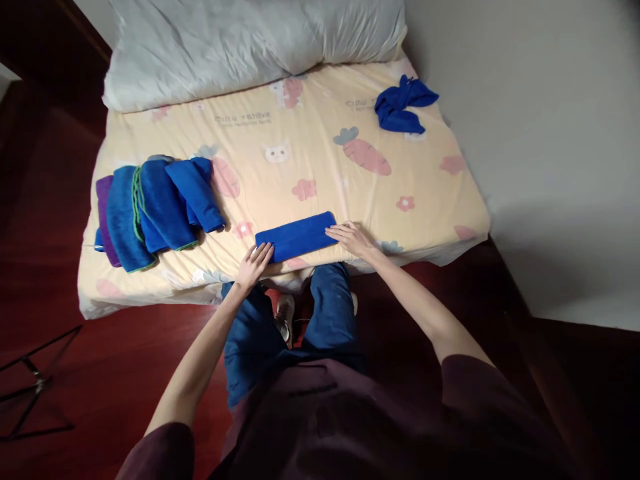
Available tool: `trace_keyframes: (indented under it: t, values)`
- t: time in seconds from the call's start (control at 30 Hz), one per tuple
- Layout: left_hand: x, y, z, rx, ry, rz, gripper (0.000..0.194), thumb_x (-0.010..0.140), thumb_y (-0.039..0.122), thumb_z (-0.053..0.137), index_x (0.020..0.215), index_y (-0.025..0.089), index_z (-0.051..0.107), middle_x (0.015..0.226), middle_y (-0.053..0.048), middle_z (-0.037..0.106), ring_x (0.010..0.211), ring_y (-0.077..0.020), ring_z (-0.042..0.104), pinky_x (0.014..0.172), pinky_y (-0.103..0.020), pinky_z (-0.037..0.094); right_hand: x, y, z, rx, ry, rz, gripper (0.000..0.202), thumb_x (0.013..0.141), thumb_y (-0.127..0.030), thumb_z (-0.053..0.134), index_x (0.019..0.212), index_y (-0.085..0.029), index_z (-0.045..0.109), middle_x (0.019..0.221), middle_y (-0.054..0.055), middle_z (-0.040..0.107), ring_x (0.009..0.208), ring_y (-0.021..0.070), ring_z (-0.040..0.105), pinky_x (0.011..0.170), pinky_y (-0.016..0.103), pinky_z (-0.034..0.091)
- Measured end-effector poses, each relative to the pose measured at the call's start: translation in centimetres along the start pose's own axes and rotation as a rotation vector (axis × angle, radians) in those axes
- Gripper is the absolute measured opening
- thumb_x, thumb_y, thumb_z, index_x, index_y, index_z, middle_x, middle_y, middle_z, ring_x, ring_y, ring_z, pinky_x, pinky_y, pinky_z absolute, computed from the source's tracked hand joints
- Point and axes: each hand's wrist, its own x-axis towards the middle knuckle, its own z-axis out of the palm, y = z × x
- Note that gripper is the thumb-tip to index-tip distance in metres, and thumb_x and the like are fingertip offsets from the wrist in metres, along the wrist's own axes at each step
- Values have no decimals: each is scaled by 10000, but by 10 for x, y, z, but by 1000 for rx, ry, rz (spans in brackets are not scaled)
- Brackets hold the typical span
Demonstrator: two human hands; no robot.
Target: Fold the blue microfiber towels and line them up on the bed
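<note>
Towel [296, 236], bright blue, lies folded into a long flat strip near the bed's [320, 160] near edge. Left hand [254, 264] and right hand [351, 238] rest open and flat on its two ends.

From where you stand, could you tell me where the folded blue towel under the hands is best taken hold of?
Grip the folded blue towel at its two short ends, coming from the near bed edge. It lies flat, long and narrow, and the left hand and right hand already rest at those ends.
</note>
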Motion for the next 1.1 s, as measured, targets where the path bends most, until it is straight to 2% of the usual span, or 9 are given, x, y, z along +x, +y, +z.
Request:
trace_keyframes:
  t: [0.1, 0.2, 0.27, 0.4, 0.53, 0.63, 0.73, 0.9, 1.1]
  values:
    - [-14, 0, 6, -85, 42, -25, 589, 952, 162, 494, 1523, 217, 627, 1595, -139, 599, 1534, -306, 526, 1294, -553, 410, -3, 5, 1, 142, 66, 63, 655, 835, 18, 556, 1389, -269, 755, 1446, 52, 736, 1407, 293, 646, 1201, 568, 474]
    - [-17, 1, 12, -204, 161, -129, 590, 874, 154, 521, 1442, 208, 667, 1508, -144, 674, 1473, -301, 589, 1260, -542, 449, 4, 9, 3, 320, 163, 196, 628, 771, 9, 578, 1276, -282, 813, 1332, 49, 789, 1269, 260, 718, 1158, 496, 537]
    - [-16, 2, 14, -274, 231, -200, 563, 847, 178, 533, 1389, 201, 686, 1452, -146, 708, 1417, -305, 632, 1237, -533, 472, 11, 13, 2, 448, 190, 268, 536, 780, -33, 608, 1204, -270, 832, 1256, 51, 806, 1172, 245, 746, 1109, 453, 574]
    - [-13, 3, 10, -360, 311, -326, 429, 897, 307, 565, 1286, 197, 709, 1325, -152, 759, 1267, -319, 710, 1139, -512, 541, 23, 23, 2, 652, 225, 353, 272, 849, -258, 743, 1111, -228, 812, 1089, 54, 806, 1052, 244, 757, 1031, 432, 608]
    - [-3, -7, 4, -478, 397, -472, 425, 942, 467, 611, 1262, 191, 653, 1165, -154, 788, 1060, -286, 765, 961, -431, 605, 33, 32, 6, 716, 240, 426, 341, 847, -492, 813, 1028, -213, 738, 919, 35, 746, 850, 219, 725, 841, 387, 639]
    - [8, -20, 0, -588, 376, -530, 485, 912, 523, 649, 1266, 197, 585, 982, -108, 790, 885, -242, 763, 828, -363, 602, 39, 37, 9, 731, 211, 429, 408, 857, -563, 801, 1040, -216, 689, 866, 17, 696, 786, 197, 697, 742, 338, 617]
    - [17, -29, -4, -656, 342, -598, 485, 858, 523, 693, 1209, 216, 556, 895, -72, 783, 772, -217, 737, 729, -322, 575, 44, 40, 9, 718, 197, 435, 459, 869, -569, 789, 1135, -214, 677, 838, -4, 654, 763, 185, 676, 697, 311, 587]
    - [23, -30, -10, -642, 320, -675, 438, 821, 479, 707, 1151, 227, 569, 835, -46, 779, 723, -209, 715, 698, -311, 544, 46, 42, 6, 716, 160, 481, 530, 873, -531, 805, 1261, -201, 658, 865, 12, 677, 786, 196, 688, 725, 324, 595]
    - [27, -29, -14, -594, 290, -720, 389, 832, 442, 701, 1139, 228, 595, 828, -44, 784, 705, -213, 703, 694, -318, 528, 50, 43, 6, 715, 149, 511, 545, 851, -507, 850, 1250, -194, 648, 845, 22, 716, 746, 194, 704, 728, 328, 613]
